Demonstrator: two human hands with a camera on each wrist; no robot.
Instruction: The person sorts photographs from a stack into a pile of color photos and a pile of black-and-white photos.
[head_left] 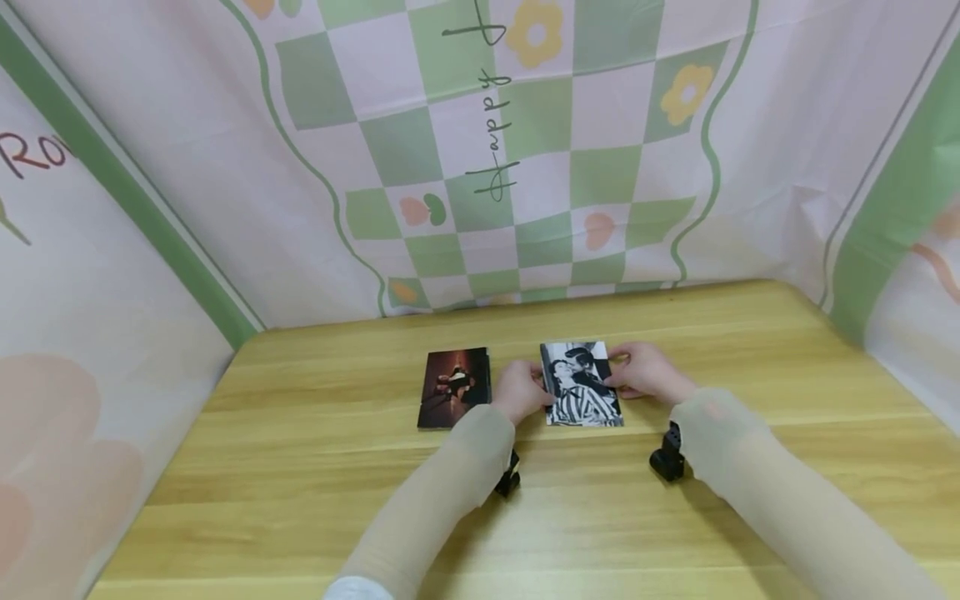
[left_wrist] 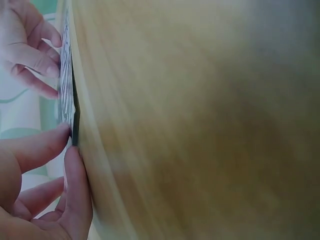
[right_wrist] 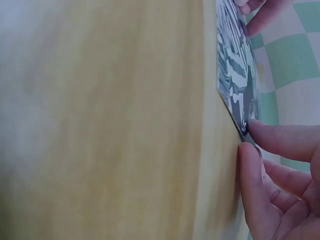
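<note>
- Stretched across most of the view: a wooden table [head_left: 315,500], pale yellow with a straight grain, smooth and flat, walled in behind and on both sides by soft cloth [head_left: 525,167] printed in green and pink checks with flowers.
- Lay left of centre, towards the far side: a dark photo stack [head_left: 453,387], rectangular, reddish-brown, untouched, just left of the left hand.
- Lay flat at centre, just right of that stack: a black-and-white photo [head_left: 582,385], thin, glossy, stiff at the edges, showing striped clothing.
- Pinched at its left edge by the left hand [head_left: 521,390], thumb and forefinger closed narrowly on the rim, the remaining fingers loosely curled.
- Pinched at its right edge by the right hand [head_left: 647,372] in the same manner, fingertips [right_wrist: 257,131] at the corner against the wood.
- Best handled, by judgement, with light, even pressure on both edges, kept off the glossy face to spare it marks, and lifted level rather than bent.
</note>
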